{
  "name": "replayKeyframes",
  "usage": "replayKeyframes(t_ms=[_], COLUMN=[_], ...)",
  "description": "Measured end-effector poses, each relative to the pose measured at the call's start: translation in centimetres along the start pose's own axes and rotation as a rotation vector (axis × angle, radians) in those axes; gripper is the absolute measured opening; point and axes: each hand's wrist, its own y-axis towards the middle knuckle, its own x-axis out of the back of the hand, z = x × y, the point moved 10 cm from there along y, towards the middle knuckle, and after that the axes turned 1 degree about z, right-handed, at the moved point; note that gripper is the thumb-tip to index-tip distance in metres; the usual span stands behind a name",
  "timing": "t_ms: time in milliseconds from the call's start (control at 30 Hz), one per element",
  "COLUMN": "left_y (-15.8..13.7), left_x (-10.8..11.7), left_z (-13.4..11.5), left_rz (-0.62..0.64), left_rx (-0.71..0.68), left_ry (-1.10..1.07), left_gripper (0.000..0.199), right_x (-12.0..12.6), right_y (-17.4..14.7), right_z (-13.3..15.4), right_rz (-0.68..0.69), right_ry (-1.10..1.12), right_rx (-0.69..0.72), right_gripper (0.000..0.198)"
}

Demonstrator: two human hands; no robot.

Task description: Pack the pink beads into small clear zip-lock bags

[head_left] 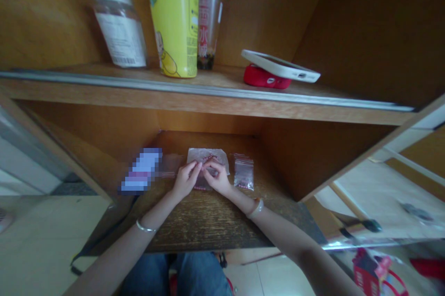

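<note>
My left hand (187, 177) and my right hand (216, 175) meet fingertip to fingertip over a white paper sheet (193, 153) on the wooden desk. Both pinch closed, and whatever sits between the fingertips is too small to make out. Small dark pink beads (210, 157) lie on the paper just beyond my fingers. Below my hands, a clear bag (203, 184) with pink beads along its lower edge is partly covered. To the right rests a clear zip bag (244, 174) holding more beads. Left of the paper lies another transparent bag (170, 166).
A pixelated flat device (142, 170) stands at the left of the desk (208, 226). On the shelf (222, 96) above are a white-lidded jar (120, 31), a yellow bottle (175, 22), a clear cup (210, 13), and a white phone (281, 65) propped on a red case (266, 78).
</note>
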Motion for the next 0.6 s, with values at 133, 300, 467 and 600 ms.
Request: replayKeyframes(t_ms=[133,300,467,600], left_y=[0.1,0.2,0.4,0.4], left_x=[0.4,1.1,1.2,1.1], left_z=[-0.5,-1.8,-1.5,-1.0], left_rz=[-0.032,-0.089,-0.074,-0.074], left_rx=[-0.041,-0.097,-0.092,-0.098], left_ry=[0.03,0.119,0.171,0.217], left_gripper=[0.031,0.036,0.037,0.037], right_x=[-0.3,-0.4,-0.9,-0.8], right_y=[-0.1,-0.1,0.1,0.3], right_z=[-0.1,0.2,-0.7,-1.3], right_rz=[0.028,0.028,0.066,0.162], right_ry=[0.034,0.04,0.044,0.04], right_rx=[-0.025,-0.038,-0.114,-0.17], right_gripper=[0.011,0.014,0.03,0.042])
